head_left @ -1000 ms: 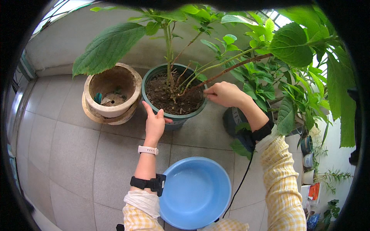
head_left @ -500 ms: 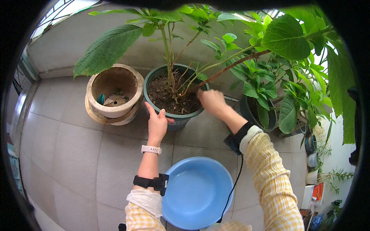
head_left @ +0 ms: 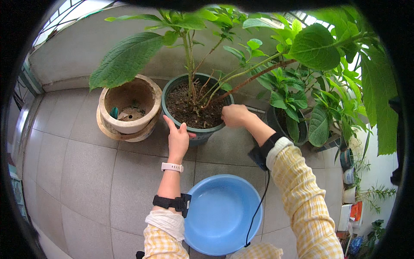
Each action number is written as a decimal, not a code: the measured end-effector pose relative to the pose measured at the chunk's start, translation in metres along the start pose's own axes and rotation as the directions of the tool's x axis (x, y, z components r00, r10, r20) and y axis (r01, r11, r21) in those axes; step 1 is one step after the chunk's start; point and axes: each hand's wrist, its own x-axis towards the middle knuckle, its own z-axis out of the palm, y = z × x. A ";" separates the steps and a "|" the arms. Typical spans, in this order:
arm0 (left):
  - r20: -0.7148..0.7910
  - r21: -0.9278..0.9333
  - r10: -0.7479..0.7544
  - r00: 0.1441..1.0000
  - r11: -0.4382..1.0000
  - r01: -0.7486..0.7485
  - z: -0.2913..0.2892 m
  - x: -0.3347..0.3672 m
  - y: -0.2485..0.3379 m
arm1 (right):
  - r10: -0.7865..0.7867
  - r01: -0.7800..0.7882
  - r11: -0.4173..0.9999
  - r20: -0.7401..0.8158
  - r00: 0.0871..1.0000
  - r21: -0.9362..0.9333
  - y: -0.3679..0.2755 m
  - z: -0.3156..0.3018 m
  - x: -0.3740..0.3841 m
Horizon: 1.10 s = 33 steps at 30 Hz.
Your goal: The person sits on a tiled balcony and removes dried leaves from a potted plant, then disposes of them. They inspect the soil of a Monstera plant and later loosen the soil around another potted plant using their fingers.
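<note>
A green plant pot (head_left: 165, 100) holds dark soil (head_left: 183, 105) and a leafy plant with several stems (head_left: 189, 64). My left hand (head_left: 177, 140) is at the pot's near left side, its index finger stretched along the outer wall and the fingers apart. At the right rim, my right hand (head_left: 236, 115) is closed, with curled fingers at the edge of the soil. Its fingertips are partly hidden, so anything pinched in them cannot be made out. Below the pot, between my forearms, a light blue basin (head_left: 222, 211) stands on the tiles.
To the left, a beige ceramic pot (head_left: 103, 108) sits in a saucer (head_left: 113, 133), with bits of debris inside. Another potted plant (head_left: 284, 97) stands to the right. Big leaves (head_left: 317, 47) spread overhead. A black cable (head_left: 258, 207) hangs from my right wrist across the basin.
My right hand has shifted slightly nearer along the pot's right rim, its fingers still curled. My left hand keeps its place against the pot. The whole view has shifted a little.
</note>
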 end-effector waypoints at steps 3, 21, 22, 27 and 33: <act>0.002 0.006 0.004 1.000 1.000 -0.004 0.000 0.000 0.002 | -0.035 0.036 0.997 -0.017 0.999 0.066 -0.003 -0.004 -0.010; 0.033 -0.057 0.032 0.999 0.998 -0.030 -0.002 0.002 -0.006 | -0.041 0.122 0.931 -0.235 0.971 0.344 -0.046 0.001 -0.022; 0.040 -0.050 0.036 0.999 0.998 -0.034 -0.003 0.002 -0.007 | 0.000 0.092 0.920 -0.235 0.972 0.382 -0.040 0.005 -0.018; 0.043 -0.022 0.041 0.998 0.999 -0.040 -0.004 0.004 -0.006 | 0.029 0.034 0.971 -0.256 0.966 0.238 -0.007 0.013 -0.015; 0.025 -0.082 0.044 0.999 0.996 -0.041 -0.001 0.001 -0.004 | 0.137 -0.120 0.990 -0.362 0.922 0.072 -0.002 -0.004 -0.025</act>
